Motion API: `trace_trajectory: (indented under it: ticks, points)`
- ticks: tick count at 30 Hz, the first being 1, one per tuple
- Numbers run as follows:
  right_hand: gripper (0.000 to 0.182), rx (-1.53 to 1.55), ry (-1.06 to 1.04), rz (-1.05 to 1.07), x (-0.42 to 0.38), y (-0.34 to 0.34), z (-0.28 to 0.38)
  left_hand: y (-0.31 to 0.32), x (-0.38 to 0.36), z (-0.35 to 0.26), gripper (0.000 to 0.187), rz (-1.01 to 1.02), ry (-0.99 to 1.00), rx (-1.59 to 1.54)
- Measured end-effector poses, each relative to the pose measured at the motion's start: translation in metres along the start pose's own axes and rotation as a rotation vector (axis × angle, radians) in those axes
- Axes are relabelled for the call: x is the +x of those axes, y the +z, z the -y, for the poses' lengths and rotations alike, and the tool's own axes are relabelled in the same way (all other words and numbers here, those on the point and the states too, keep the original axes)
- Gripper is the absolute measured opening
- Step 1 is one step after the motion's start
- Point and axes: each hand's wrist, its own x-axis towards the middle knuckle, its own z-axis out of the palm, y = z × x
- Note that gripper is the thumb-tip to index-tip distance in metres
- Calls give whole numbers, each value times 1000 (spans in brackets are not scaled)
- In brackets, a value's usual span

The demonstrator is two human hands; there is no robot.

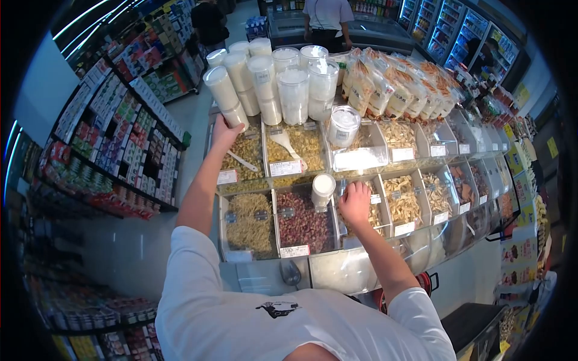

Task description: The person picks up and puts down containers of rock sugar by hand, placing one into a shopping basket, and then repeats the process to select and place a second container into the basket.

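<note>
My left hand [226, 133] is wrapped round the bottom of a leaning stack of clear plastic jars [223, 90] with white contents. Its thumb shows at the front; the other fingers are mostly hidden. On the lower row of bins, my right hand [355, 202] lies palm down on the cover of a bin of dried slices, fingers stretched forward and holding nothing visible. Just left of it stands a single white-filled jar [323, 191], apart from the fingers. Another lidded jar [345, 127] stands on the upper row. More stacked jars [265, 84] stand right of the held stack.
Bins hold dried rosebuds [304, 222], pale dried flowers [248, 219] and dried slices [402, 198]. A white scoop [283, 143] lies on the upper bins. Bagged goods [397, 90] are piled at the back right. Shelves [114, 132] stand left; two people are beyond the counter.
</note>
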Motion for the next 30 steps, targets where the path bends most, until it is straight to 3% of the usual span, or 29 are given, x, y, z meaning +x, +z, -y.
trace_trajectory:
  ticks: [2,5,12,23,30]
  points:
    - [21,-9,19,31,0,-1,0,-10,-2,-5,64,-2,-68,109]
    - [21,-2,29,50,1,-1,0,-15,8,21,64,11,-25,29]
    - [23,-8,28,39,0,1,-1,-28,6,21,61,-23,-71,71]
    - [23,-6,30,46,1,1,-1,-56,22,43,59,36,-2,39]
    - [19,2,19,7,1,-4,2,-46,4,39,61,-54,96,55]
